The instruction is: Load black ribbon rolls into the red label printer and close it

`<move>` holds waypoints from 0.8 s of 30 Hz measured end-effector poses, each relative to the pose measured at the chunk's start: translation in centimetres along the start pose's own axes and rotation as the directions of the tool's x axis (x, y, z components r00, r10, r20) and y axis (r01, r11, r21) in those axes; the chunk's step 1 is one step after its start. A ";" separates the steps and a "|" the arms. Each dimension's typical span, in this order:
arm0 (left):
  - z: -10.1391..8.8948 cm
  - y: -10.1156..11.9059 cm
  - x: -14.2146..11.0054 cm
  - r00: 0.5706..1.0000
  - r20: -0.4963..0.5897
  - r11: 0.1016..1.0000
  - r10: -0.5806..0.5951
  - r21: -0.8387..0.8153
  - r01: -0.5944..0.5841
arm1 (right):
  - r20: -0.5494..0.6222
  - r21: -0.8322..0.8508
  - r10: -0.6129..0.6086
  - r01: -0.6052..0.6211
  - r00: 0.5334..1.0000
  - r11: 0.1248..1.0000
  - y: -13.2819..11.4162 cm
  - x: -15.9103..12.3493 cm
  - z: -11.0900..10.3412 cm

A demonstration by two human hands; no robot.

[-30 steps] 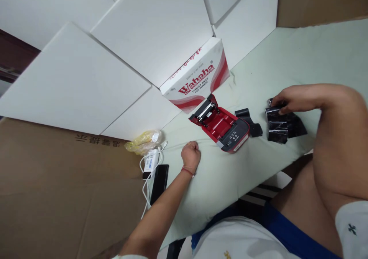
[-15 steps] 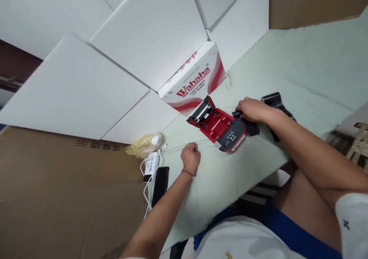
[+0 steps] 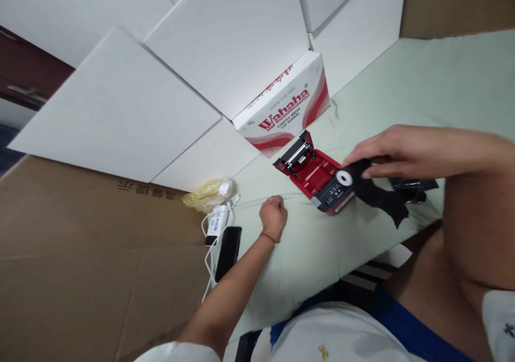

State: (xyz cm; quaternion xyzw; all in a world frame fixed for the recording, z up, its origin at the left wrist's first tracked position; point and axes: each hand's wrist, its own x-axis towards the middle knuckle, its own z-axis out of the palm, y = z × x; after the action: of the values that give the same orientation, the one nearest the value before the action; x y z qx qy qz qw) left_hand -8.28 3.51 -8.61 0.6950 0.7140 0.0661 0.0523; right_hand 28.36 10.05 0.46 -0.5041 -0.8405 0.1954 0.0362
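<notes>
My right hand (image 3: 386,150) grips a paper roll (image 3: 358,179), black outside with a white end. Its loose black tail hangs down to the right. The roll is above the near right corner of a small red and black printer (image 3: 316,177). The printer's lid (image 3: 295,150) stands raised at the far left, and the red bay inside holds no roll. On the cloth, left of the printer, my left hand (image 3: 273,215) rests in a closed fist, with nothing visible in it. Another black roll or wrapping (image 3: 412,187) lies under my right forearm.
A white and red Wahaha carton (image 3: 284,115) stands behind the printer, against white panels (image 3: 225,45). To the left lie a phone (image 3: 228,253), a white cable (image 3: 210,265), a small white box (image 3: 217,222) and a yellowish plastic bag (image 3: 209,194). A pale green cloth (image 3: 298,255) covers the table.
My right hand has lifted the black paper roll off the table toward the printer, its tail trailing. My left hand keeps its place. The camera view has shifted slightly.
</notes>
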 end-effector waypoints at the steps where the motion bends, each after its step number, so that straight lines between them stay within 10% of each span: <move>1: 0.0 0.0 0.0 1.000 0.002 1.000 -0.001 0.001 0.001 | 0.002 -0.001 -0.005 0.005 1.000 1.000 -1.3 0.2 -0.2; 10: 0.2 0.0 0.1 1.000 0.018 1.000 -0.006 0.004 0.006 | 0.101 -0.134 0.043 -0.029 0.994 0.991 -9.4 2.7 -1.2; 24: -0.2 0.4 0.0 0.998 0.057 1.000 -0.025 -0.008 0.026 | 0.121 -0.156 0.047 -0.028 0.992 0.987 -10.0 5.2 0.6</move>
State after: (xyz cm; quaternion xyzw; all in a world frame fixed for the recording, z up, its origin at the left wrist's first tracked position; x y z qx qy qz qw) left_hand -7.91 3.55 -8.38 0.6873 0.7207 0.0487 0.0766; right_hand 17.33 10.15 2.85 -0.5080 -0.8441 0.1615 -0.0587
